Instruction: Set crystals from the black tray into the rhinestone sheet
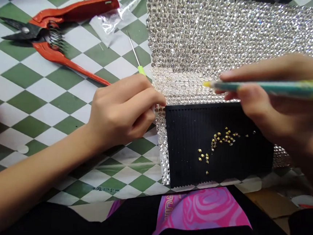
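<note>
Two hands: the left hand is at the upper left corner of the black ridged tray; the right hand is above the tray's upper right part.
Right grip: closed, with thumb and fingers around a teal picker pencil.
Pencil axis: almost level across the frame, its yellow tip pointing left over the rhinestone mesh sheet, just above the tray's upper edge.
Left grip: curled, the fingertips at the tray's corner. A green-handled needle tool runs up and left from behind the hand; whether the hand holds it, I cannot tell.
Gold studs: the gold studs lie scattered on the tray, below the pencil tip and nearer the right hand.
Sheet: it lies under the tray and spreads toward the top edge of the checked tabletop.
Tabletop: red-handled snips lie toward the upper left corner, a plastic bag near the top edge.
Near edge: a pink patterned cloth shows just beyond it.
</note>
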The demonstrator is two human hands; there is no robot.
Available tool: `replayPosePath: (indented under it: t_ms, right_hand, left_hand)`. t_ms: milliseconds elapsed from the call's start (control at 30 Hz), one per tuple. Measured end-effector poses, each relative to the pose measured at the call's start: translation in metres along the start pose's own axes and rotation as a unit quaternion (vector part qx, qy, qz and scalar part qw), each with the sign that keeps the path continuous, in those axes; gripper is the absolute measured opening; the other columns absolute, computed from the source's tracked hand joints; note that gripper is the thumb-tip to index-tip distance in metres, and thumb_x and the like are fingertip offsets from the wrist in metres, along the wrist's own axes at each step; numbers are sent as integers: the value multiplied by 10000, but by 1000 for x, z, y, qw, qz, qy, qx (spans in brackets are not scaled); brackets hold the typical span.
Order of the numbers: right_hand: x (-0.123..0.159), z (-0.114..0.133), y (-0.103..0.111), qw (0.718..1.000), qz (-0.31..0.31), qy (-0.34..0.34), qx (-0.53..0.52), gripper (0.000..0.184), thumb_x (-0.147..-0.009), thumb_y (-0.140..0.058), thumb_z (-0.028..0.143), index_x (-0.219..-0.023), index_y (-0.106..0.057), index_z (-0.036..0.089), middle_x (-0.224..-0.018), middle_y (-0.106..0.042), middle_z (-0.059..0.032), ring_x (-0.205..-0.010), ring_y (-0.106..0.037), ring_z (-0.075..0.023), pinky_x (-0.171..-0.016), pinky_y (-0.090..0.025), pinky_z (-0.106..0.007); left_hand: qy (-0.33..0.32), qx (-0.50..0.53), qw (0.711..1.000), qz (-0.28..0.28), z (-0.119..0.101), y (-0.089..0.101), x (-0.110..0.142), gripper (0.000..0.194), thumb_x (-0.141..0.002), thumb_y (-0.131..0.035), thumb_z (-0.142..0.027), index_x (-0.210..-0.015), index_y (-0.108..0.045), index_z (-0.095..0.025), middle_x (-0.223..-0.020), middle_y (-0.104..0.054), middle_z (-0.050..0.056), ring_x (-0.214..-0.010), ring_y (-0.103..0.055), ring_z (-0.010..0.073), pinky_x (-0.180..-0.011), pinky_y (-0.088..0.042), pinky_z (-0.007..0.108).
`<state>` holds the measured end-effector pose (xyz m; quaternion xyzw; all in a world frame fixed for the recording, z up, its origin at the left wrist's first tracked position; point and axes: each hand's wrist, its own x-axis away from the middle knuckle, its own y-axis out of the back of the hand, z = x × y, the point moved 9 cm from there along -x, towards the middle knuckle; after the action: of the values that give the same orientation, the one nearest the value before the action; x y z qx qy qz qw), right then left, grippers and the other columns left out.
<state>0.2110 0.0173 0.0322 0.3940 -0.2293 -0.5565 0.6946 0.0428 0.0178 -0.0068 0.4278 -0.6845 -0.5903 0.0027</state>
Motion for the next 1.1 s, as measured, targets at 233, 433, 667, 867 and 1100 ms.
replayPosePath:
  t_ms: [233, 433, 667, 867, 1100]
  right_hand:
    - [-47, 29, -33, 992, 14, 128, 8, 217, -939, -471, 260, -937, -649, 137, -864, -672, 76, -738, -562, 20, -732, -442, -103]
    - [-49, 24, -35, 995, 25, 94, 13, 211, -921, -491, 232, -930, -668, 118, -863, -694, 46, -745, -596, -8, -739, -450, -135]
    - [-54, 23, -40, 995, 49, 71, 42, 211, -904, -507, 247, -926, -683, 132, -806, -686, 85, -677, -592, 7, -645, -440, -105]
    - [-53, 23, -38, 994, 44, 83, 48, 227, -915, -502, 268, -962, -677, 132, -809, -686, 86, -724, -614, 8, -695, -449, -105]
    - [-50, 25, -37, 993, 26, 104, 52, 200, -904, -503, 238, -893, -675, 135, -814, -686, 75, -716, -597, -4, -680, -450, -121]
  left_hand:
    - [-9, 9, 1000, 7, 0, -1, 0, 264, -789, -369, -59, -906, -551, -209, -796, -510, -28, -676, -441, -6, -581, -359, 146]
    - [-2, 2, 1000, 10, 0, -1, 0, 257, -790, -371, -68, -902, -551, -213, -790, -514, -31, -677, -447, -1, -584, -367, 150]
    - [-7, -4, 1000, 8, -1, 0, -1, 269, -775, -373, -51, -894, -554, -211, -778, -510, -28, -681, -443, 8, -584, -366, 157]
    - [2, -11, 1000, 17, -1, 0, -1, 280, -771, -365, -56, -902, -546, -224, -781, -518, -33, -682, -475, 12, -594, -390, 164]
    - [-5, -9, 1000, 12, -2, 0, -1, 266, -773, -375, -56, -901, -545, -215, -780, -520, -32, -673, -460, 8, -585, -377, 156]
